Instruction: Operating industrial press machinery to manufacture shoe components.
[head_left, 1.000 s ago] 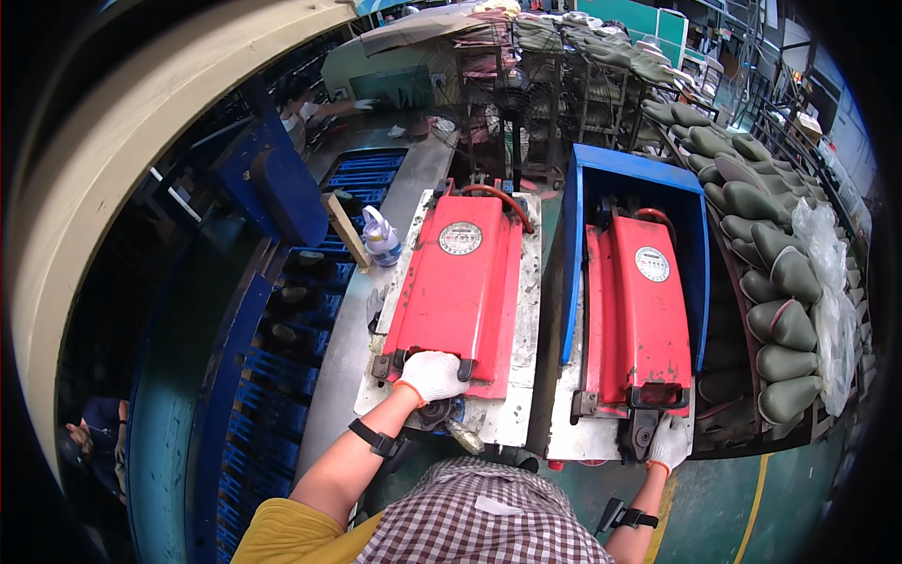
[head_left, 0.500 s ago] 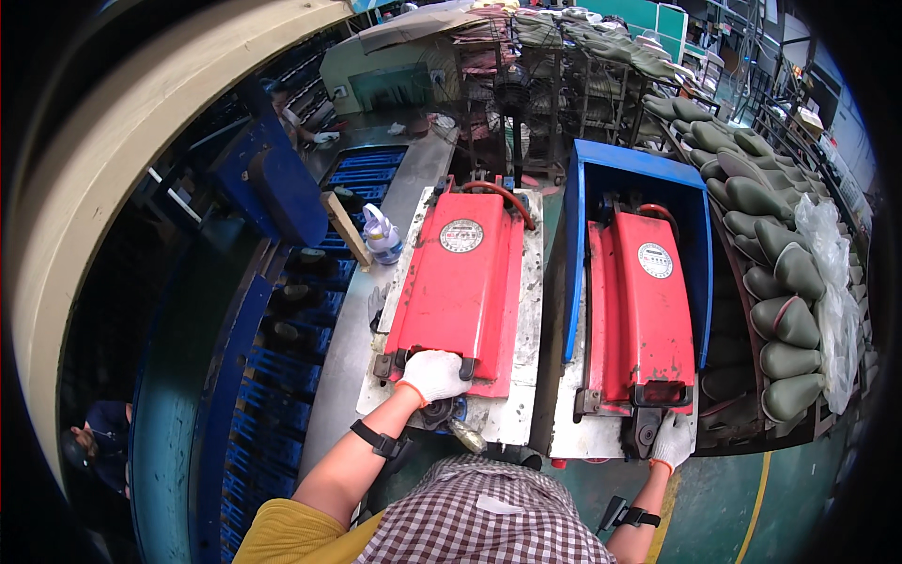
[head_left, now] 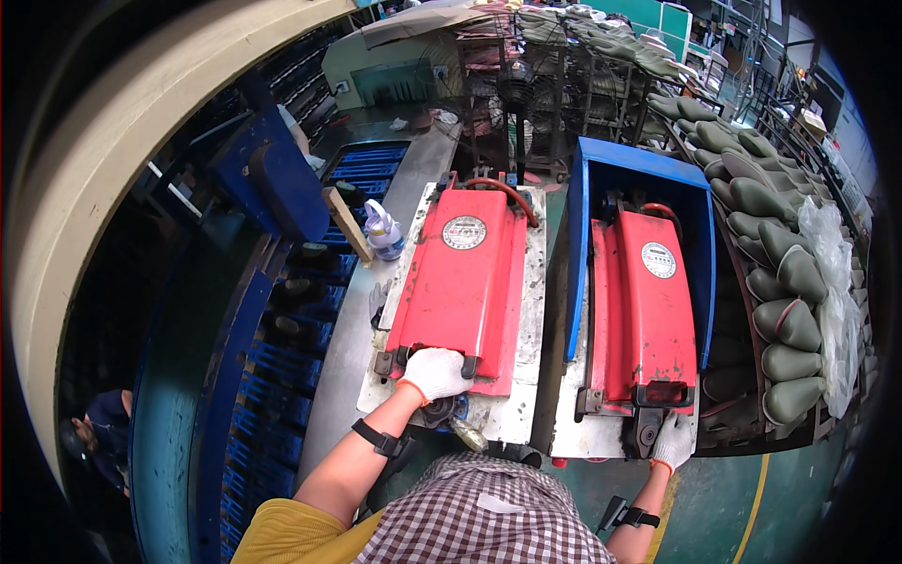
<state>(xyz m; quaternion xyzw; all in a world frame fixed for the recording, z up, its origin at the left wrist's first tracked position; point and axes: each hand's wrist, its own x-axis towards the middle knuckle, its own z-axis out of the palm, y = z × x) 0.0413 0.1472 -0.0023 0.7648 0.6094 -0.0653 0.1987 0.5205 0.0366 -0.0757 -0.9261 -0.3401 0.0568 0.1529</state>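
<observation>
Two machines with red metal covers stand side by side before me. My left hand (head_left: 435, 375), in a white knit glove, is closed over the front handle of the left red cover (head_left: 451, 301), between two black brackets. That cover lies down on its white base plate (head_left: 512, 421). At the front right corner of the other machine, my gloved right hand (head_left: 671, 440) is curled beside a black latch (head_left: 648, 428), below the right red cover (head_left: 653, 324). What its fingers grip is hidden. Each cover has a round white label and a red hose at its far end.
A blue hood (head_left: 639, 164) surrounds the right machine. On the metal table (head_left: 352, 338) stands a white and purple bottle (head_left: 383, 231). Grey-green shoe-shaped pieces (head_left: 789, 357) fill a rack at right, beside clear plastic (head_left: 827, 291). Another person (head_left: 103, 432) is at far left.
Both my hands stay in the same places, and the covers have not moved. The person beyond the blue machine at upper left has shifted. My view has moved slightly.
</observation>
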